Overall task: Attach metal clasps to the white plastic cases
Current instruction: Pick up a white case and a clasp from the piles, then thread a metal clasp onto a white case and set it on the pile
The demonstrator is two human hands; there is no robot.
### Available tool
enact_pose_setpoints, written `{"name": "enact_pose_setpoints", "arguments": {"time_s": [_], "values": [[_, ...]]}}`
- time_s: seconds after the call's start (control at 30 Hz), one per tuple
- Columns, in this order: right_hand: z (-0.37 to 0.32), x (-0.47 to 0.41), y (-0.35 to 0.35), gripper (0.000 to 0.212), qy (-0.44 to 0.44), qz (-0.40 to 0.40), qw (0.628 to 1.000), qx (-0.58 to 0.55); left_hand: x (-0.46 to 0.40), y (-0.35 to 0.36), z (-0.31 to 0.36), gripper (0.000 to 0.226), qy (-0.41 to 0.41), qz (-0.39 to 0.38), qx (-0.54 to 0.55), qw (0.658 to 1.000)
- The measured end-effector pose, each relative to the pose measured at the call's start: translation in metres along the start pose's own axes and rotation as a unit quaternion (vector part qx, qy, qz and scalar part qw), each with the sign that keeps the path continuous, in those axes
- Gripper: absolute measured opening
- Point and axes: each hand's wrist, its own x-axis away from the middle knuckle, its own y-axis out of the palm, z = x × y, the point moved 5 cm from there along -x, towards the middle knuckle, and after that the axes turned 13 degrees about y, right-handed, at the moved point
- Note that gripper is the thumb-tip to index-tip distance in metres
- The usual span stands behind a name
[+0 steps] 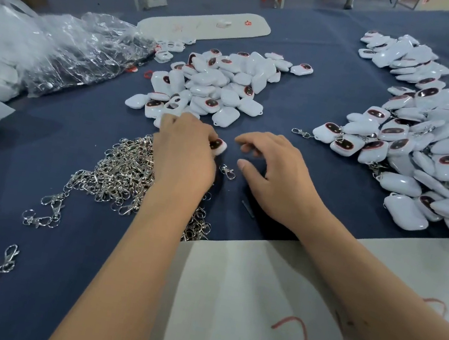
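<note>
The bench is covered with a dark blue cloth, matte and a little wrinkled, and at the near edge lies a pale sheet with thin red lines on it. The white plastic cases are small, glossy and rounded like pebbles, many with a dark oval window that has a red rim. One heap of cases lies in the middle beyond the hands, and a bigger heap on the right, where several cases have a silver clasp hanging from them. The metal clasps are shiny silver swivel hooks with small rings, tangled in a pile under the left forearm, and a few lie apart on the cloth nearer the front. The left hand has its grip curled around one white case (only its end with the dark window shows past the fingers). The right hand is just beside it, fingers and thumb bent but apart, with nothing between them. A single clasp lies on the cloth between the two hands. On the left are crinkled clear plastic bags.
</note>
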Motion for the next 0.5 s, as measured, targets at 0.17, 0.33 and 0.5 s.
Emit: {"name": "enact_pose_setpoints", "arguments": {"time_s": [0.17,0.33,0.5], "values": [[0.000,-0.002,-0.003,0.019,0.028,0.023,0.999,-0.021,0.013,0.001,0.030,0.039,0.002,-0.048,0.283,0.958],[0.007,-0.002,-0.004,0.038,0.090,0.042,0.995,-0.022,0.022,-0.003,0.022,0.044,-0.010,0.019,0.215,0.976],[0.008,-0.004,-0.005,0.053,0.096,0.042,0.994,-0.029,0.028,0.007,0.009,0.023,0.020,-0.089,0.071,0.993]]}}
